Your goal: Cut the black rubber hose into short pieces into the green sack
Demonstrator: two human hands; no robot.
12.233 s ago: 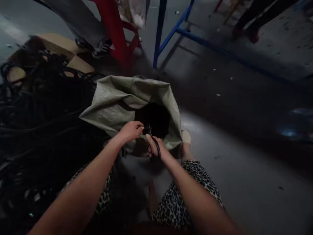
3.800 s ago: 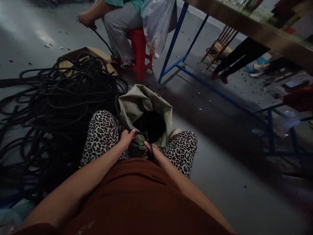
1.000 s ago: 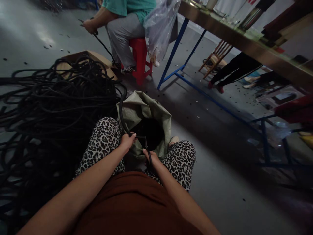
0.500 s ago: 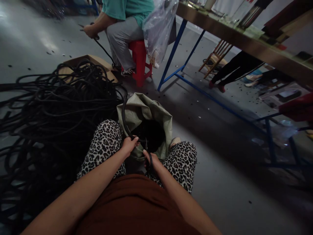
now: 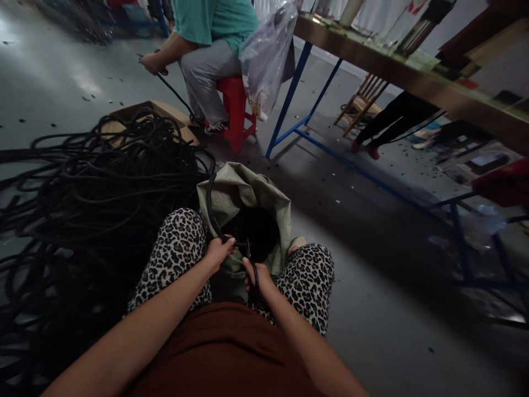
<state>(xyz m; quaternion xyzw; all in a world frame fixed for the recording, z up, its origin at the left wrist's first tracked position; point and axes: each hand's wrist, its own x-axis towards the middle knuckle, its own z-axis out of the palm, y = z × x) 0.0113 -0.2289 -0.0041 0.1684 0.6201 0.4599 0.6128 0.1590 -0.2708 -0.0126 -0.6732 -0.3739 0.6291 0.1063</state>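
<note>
My left hand [image 5: 220, 252] is closed around a black rubber cord [image 5: 210, 207], which arcs up over the sack's rim toward the heap on the left. In my right hand [image 5: 258, 277] is a pair of scissors [image 5: 255, 273] with black handles, its blades pointing up beside the cord's end. Both hands are over the near edge of an open greenish woven sack [image 5: 276, 194] standing between my knees. Its inside is dark, so the contents are hard to make out.
A large tangle of black cords [image 5: 136, 160] lies at left, partly over a cardboard box [image 5: 165, 113]. Ahead, a co-worker in a teal shirt [image 5: 219, 22] sits on a red stool [image 5: 233, 105], holding a cord. A blue-legged workbench [image 5: 372, 52] runs along the right.
The view has tilted slightly, so the scene sits a little lower. Both hands keep their grips; the cord and scissors have hardly shifted against the sack.
</note>
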